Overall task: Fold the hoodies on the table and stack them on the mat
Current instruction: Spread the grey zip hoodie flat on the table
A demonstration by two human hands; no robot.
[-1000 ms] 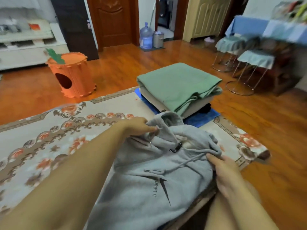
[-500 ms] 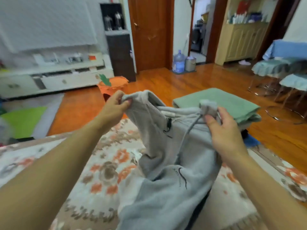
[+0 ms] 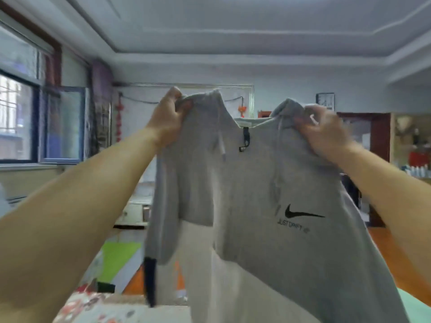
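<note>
While the grey hoodie [image 3: 251,194] is held up at head height, its body hangs straight down from both hands, logo side toward the camera. The left hand [image 3: 169,122] is curled tight on the shoulder fabric left of the neck opening; the right hand [image 3: 326,134] is gripped likewise on the other side w/ a drawstring tip showing. Long axis is vertical, hem approx. over the patterned table cover [image 3: 98,306] below the hoodie. Both hands are level, neither nearer. Next, prob., it has to be lowered flat, front down.
</note>
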